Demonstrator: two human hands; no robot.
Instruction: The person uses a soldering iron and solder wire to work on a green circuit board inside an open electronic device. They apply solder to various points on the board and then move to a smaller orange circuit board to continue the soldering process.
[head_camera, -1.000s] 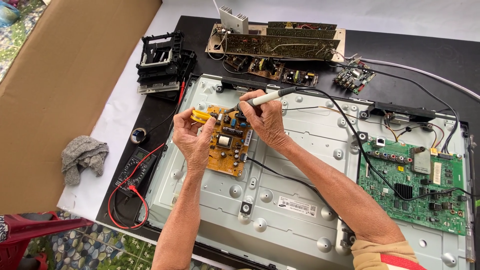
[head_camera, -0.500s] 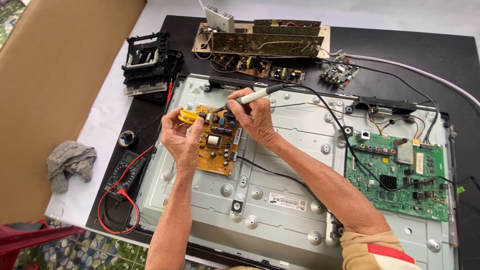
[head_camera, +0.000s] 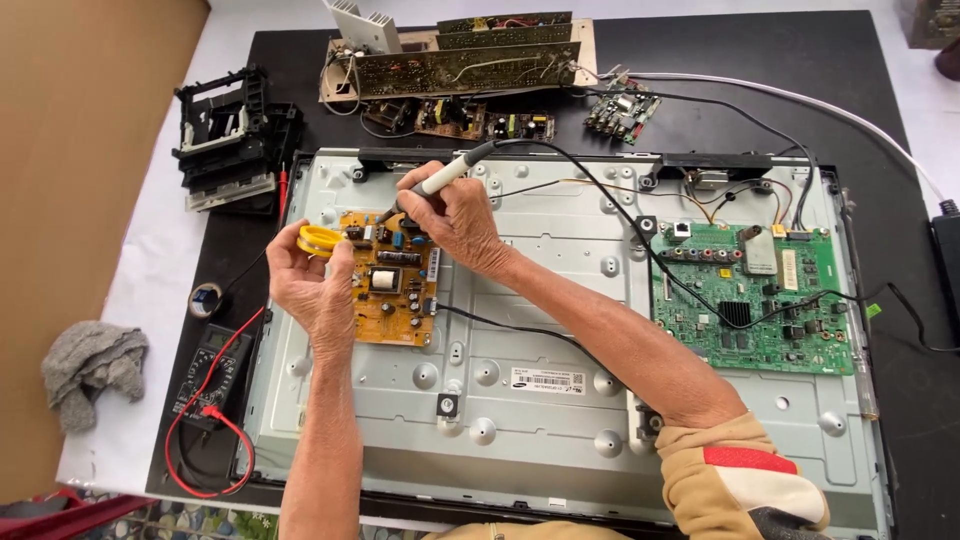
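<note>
My right hand (head_camera: 455, 215) grips a soldering iron (head_camera: 440, 177) with a white handle, its tip down on the top of a small yellow-brown circuit board (head_camera: 390, 290). My left hand (head_camera: 310, 280) rests at the board's left edge and holds a yellow round object (head_camera: 320, 240), seemingly a small reel. The board lies on the grey metal back panel (head_camera: 540, 400) of a flat screen. The iron's black cord (head_camera: 620, 210) runs right across the panel.
A green circuit board (head_camera: 755, 295) sits on the panel's right side. Old boards and a heatsink (head_camera: 450, 60) lie at the back. A black plastic frame (head_camera: 230, 135), a tape roll (head_camera: 205, 298), a multimeter (head_camera: 212, 370) with red leads and a grey rag (head_camera: 90, 365) are at left.
The view has shifted slightly. Both hands stay at the yellow-brown board; the soldering iron remains on its top edge and the left hand keeps the yellow object.
</note>
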